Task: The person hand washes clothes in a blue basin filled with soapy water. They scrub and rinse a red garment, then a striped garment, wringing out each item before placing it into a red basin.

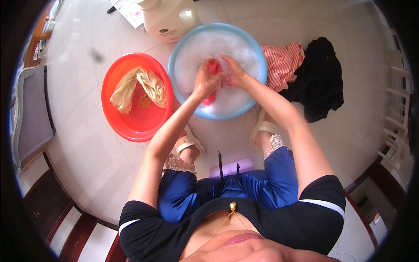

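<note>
A light blue basin [173,74] full of white suds stands on the floor in front of me. Over the suds my left hand [207,81] is closed round a wet red cloth [214,66]; part of the cloth hangs below the hand into the foam. Just to its right, my right hand [235,73] is open, fingers stretched toward the cloth, with foam between the two hands. Whether its fingertips touch the cloth is hard to tell.
Left of the suds, a red basin [114,118] holds a twisted beige cloth [126,89]. A large pale jug [168,22] stands behind. Striped red-and-white fabric [281,63] and a black garment [323,78] lie at right. A purple stool [238,167] shows beneath me.
</note>
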A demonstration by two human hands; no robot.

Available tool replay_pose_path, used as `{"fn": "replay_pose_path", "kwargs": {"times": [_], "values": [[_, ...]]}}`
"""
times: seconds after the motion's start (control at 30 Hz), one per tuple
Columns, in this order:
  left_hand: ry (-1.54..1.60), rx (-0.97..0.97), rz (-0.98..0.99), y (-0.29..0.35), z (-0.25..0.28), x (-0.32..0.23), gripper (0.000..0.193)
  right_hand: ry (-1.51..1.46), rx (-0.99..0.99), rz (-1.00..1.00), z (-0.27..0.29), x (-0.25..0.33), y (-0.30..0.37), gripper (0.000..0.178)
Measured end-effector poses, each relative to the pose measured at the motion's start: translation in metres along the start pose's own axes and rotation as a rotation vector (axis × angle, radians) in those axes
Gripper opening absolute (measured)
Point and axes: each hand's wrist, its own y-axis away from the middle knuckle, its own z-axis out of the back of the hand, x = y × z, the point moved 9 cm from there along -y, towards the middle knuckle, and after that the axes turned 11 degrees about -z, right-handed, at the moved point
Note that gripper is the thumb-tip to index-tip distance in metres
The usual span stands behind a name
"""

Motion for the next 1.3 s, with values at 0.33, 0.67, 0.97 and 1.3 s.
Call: {"fn": "replay_pose_path", "kwargs": {"times": [0.33,0.67,0.97,1.3], "values": [[-0.415,0.095,-0.589,0.039,-0.027,-0.101,0.026,-0.075,0.176,0.053,-0.042,0.006,-0.006,0.020],[-0.505,0.082,-0.781,0.038,-0.027,-0.113,0.017,-0.082,0.279,0.058,-0.041,-0.007,-0.003,0.021],[-0.349,0.168,-0.547,0.026,-0.016,-0.067,0.021,-0.095,0.000,0.031,-0.020,-0.020,0.004,0.020],[0.023,-0.047,0.021,-0.006,0.038,0.035,0.072,0.866,-0.560,0.674,0.007,0.032,0.024,0.051]]}}
